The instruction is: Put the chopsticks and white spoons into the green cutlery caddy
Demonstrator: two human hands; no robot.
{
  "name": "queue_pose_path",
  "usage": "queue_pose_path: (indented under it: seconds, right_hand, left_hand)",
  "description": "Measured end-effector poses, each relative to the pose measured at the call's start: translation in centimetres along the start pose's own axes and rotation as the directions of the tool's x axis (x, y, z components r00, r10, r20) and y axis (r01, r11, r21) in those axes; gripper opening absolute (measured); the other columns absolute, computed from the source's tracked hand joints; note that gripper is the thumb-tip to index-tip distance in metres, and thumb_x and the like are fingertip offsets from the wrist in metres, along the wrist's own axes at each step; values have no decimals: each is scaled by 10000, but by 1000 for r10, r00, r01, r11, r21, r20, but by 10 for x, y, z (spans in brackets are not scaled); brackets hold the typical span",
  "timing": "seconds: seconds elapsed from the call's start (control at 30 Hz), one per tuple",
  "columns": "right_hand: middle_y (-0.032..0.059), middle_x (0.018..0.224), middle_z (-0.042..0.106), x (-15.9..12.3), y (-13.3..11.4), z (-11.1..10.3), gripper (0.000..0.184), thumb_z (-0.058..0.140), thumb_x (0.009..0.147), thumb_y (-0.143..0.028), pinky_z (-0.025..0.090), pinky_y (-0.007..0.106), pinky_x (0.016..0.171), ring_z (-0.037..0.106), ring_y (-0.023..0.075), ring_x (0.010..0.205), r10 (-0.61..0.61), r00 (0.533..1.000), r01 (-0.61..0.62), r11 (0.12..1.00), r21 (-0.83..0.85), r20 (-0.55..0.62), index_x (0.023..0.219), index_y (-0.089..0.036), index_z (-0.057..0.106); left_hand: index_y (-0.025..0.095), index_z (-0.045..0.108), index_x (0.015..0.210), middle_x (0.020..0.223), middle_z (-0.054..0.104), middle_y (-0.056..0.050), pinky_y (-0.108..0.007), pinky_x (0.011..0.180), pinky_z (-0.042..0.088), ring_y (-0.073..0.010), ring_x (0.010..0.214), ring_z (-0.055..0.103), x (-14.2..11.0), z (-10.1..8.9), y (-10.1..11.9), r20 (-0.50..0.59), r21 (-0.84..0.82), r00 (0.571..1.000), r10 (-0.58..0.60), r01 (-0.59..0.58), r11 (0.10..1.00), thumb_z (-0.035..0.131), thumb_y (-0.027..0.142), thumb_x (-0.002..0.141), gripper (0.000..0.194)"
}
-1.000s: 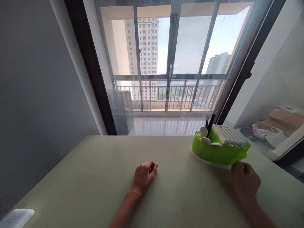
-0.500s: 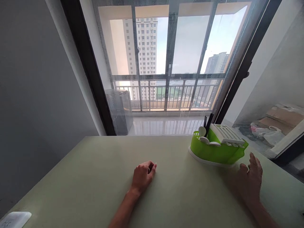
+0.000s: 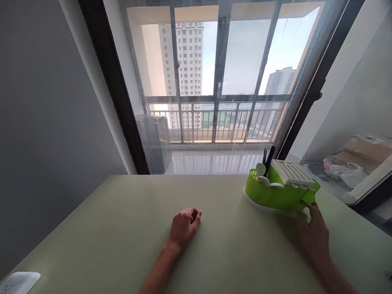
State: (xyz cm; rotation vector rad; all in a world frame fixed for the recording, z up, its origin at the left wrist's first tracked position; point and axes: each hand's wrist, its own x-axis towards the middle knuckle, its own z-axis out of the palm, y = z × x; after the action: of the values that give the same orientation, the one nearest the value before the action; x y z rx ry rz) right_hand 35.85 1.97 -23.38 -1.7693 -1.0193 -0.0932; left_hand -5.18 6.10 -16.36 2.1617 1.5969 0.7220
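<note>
On the pale green table (image 3: 122, 228), my left hand (image 3: 183, 224) rests with its fingers curled loosely closed; no object shows in it. At the right, my right hand (image 3: 315, 232) is at the near right corner of a bright green utensil holder (image 3: 272, 198). Its fingertips appear to touch the green wall, with thumb and index finger apart. The holder stands upright on a white base and has a white slotted top (image 3: 292, 172). White spoons (image 3: 261, 169) and black chopsticks (image 3: 269, 158) stick out of its left part.
A white object with rounded corners (image 3: 20, 282) lies at the table's near left corner, partly cut off. Beyond the far edge are a glass door and a balcony with a grey appliance (image 3: 156, 143). Cardboard and plastic bags (image 3: 352, 173) lie on the floor at the right.
My right hand has moved left and its fingers have come to the holder's near right corner. The holder and my left hand have stayed in place.
</note>
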Motion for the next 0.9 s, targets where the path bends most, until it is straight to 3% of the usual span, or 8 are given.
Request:
queue_pose_path:
  seconds: [0.13, 0.27, 0.6, 0.8, 0.9]
  right_hand:
    - [148, 1631, 453, 0, -5, -2, 641, 412, 876, -498, 510, 512, 960, 549, 426, 1381, 34, 999, -34, 999, -38, -1, 1404, -190, 606]
    - [125, 1632, 458, -1, -7, 0, 652, 414, 851, -515, 525, 490, 853, 642, 428, 1257, 78, 996, -75, 995, -68, 38, 1405, -222, 595]
    - [107, 1640, 452, -19, -23, 12, 560, 434, 868, -516, 508, 523, 997, 550, 410, 1385, -39, 994, 37, 999, 15, 104, 1324, -237, 602]
    - [97, 1669, 408, -38, -47, 15, 528, 455, 889, -481, 578, 448, 835, 566, 393, 1372, -49, 975, 41, 998, 40, 216, 1342, -260, 610]
    - [106, 1693, 359, -48, -59, 15, 501, 478, 910, -468, 587, 437, 838, 532, 390, 1411, -98, 962, 81, 994, 80, 254, 1342, -260, 622]
  left_hand:
    - [228, 648, 777, 718, 688, -13, -276, 656, 374, -176, 664, 613, 0, -1, 0, 1, -4, 1000, 5, -5, 1000, 454, 436, 1015, 370]
    - [228, 644, 777, 719, 685, -14, -277, 661, 377, -177, 665, 610, 0, 0, -1, 2, -8, 1000, 5, -5, 1000, 448, 444, 1014, 376]
    - [234, 653, 779, 723, 691, -8, -275, 662, 375, -173, 663, 611, 0, 2, -3, -4, -10, 1000, 6, -6, 1000, 454, 445, 1010, 371]
    - [229, 664, 782, 721, 690, -10, -281, 666, 382, -169, 654, 598, 0, 3, -2, -14, -19, 1000, 10, -10, 1000, 454, 442, 1016, 380]
    - [233, 668, 778, 707, 683, -4, -284, 660, 381, -170, 648, 598, 0, 4, -2, -25, -30, 1000, 11, -12, 999, 475, 439, 1010, 365]
